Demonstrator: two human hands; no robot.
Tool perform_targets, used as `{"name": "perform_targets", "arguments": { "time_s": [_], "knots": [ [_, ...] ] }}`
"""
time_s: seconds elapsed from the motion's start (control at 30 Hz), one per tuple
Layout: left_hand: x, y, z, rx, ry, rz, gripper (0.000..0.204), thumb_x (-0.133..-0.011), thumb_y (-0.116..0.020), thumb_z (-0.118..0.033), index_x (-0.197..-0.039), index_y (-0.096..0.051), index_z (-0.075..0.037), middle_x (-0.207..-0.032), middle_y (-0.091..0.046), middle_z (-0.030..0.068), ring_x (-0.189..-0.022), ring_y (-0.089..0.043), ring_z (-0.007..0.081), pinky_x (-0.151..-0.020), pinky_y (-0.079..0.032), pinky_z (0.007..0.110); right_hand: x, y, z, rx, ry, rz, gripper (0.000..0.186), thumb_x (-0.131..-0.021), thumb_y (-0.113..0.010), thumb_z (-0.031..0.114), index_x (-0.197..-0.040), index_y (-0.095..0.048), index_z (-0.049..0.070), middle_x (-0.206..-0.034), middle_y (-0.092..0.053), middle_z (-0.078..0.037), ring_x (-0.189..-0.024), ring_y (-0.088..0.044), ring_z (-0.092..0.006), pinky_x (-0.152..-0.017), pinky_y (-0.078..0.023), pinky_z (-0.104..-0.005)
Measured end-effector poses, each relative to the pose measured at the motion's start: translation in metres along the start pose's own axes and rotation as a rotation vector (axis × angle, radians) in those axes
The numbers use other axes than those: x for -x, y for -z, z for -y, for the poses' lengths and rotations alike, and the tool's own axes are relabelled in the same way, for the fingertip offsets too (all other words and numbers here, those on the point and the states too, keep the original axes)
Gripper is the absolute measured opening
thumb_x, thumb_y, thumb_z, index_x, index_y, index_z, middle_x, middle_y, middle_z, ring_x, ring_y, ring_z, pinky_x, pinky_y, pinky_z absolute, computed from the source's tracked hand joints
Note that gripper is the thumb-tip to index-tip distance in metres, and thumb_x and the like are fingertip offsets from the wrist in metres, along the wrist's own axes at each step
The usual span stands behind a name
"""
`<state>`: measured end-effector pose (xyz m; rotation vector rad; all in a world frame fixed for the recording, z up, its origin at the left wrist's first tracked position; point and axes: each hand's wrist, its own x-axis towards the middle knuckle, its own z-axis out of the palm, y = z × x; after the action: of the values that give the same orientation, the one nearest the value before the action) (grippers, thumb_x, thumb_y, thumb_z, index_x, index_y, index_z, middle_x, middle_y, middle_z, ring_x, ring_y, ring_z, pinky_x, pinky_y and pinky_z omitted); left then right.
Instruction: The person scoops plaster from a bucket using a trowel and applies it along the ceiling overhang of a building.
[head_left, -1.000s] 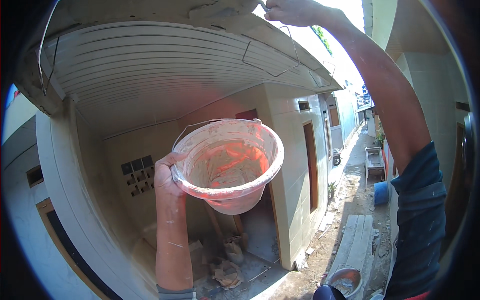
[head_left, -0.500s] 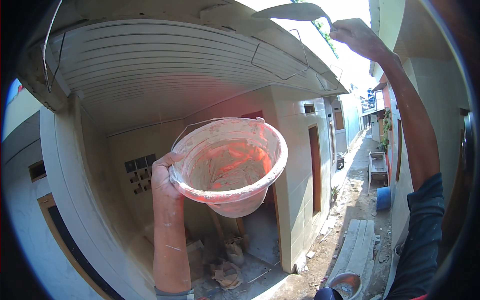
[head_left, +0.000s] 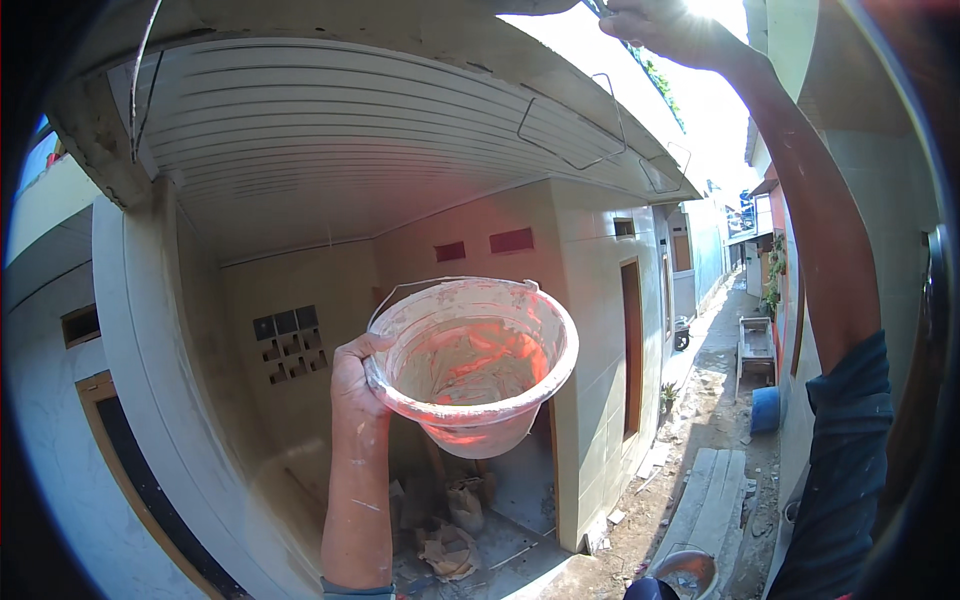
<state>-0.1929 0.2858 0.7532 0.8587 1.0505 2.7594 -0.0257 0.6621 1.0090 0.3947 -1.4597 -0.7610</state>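
My left hand point(head_left: 360, 377) is closed on the left rim of a plaster-smeared bucket point(head_left: 485, 438), its thumb over the edge. The bucket is tilted so that its inside shows, with pale residue over reddish-orange walls. A thin wire handle stands up along its far rim. At the upper edge my raised right hand point(head_left: 672, 32) grips a trowel point(head_left: 540, 5). Only the underside of the trowel's blade shows, close to the roof edge point(head_left: 560, 75); the rest is cut off by the picture's border.
Bent wire brackets point(head_left: 572, 165) hang from the eave above a slatted ceiling point(head_left: 330, 110). A white column point(head_left: 140, 300) stands at left. Down below lie planks point(head_left: 700, 510), a basin point(head_left: 690, 570) and crumpled sacks point(head_left: 450, 550). A blue tub point(head_left: 765, 409) sits along the narrow alley.
The bucket and my left hand have come lower and slightly right in the picture. My right hand and the trowel have risen, so most of the blade is now out of view.
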Motion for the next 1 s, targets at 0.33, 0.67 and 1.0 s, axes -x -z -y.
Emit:
{"name": "perform_targets", "arguments": {
  "time_s": [0.33, 0.67, 1.0],
  "knots": [
    [0.008, -0.002, -0.004, 0.009, 0.004, -0.028, 0.050, -0.071, -0.055, -0.002, -0.119, -0.055, 0.010, -0.115, -0.064, 0.0239, -0.104, -0.063, 0.0360, -0.097, -0.050, 0.048, 0.038, -0.054, -0.006, 0.031, -0.252, 0.208, 0.029, -0.098, -0.051, 0.025, -0.098, -0.067, 0.000, -0.088, -0.065, -0.015, -0.078, -0.065, -0.0308, -0.076, -0.054, -0.0440],
    [0.006, -0.015, -0.007, -0.004, 0.104, -0.098, 0.048, -0.068, -0.053, 0.000, -0.114, -0.059, 0.010, -0.110, -0.065, 0.0238, -0.100, -0.063, 0.0370, -0.095, -0.050, 0.048, -0.046, -0.030, 0.003, -0.051, -0.346, 0.136, 0.030, -0.099, -0.046, 0.026, -0.096, -0.066, 0.004, -0.086, -0.065, -0.011, -0.079, -0.066, -0.0272, -0.078, -0.052, -0.0451],
    [0.015, -0.014, 0.000, -0.006, 0.025, -0.095, 0.046, -0.070, -0.055, -0.001, -0.115, -0.059, 0.009, -0.110, -0.065, 0.0231, -0.100, -0.063, 0.0361, -0.095, -0.050, 0.047, -0.023, -0.055, 0.000, -0.483, -0.098, -0.483, 0.040, -0.097, -0.057, 0.038, -0.100, -0.064, -0.002, -0.068, -0.055, -0.010, -0.066, -0.050, -0.0183, -0.068, -0.043, -0.0378]
  ]
}}
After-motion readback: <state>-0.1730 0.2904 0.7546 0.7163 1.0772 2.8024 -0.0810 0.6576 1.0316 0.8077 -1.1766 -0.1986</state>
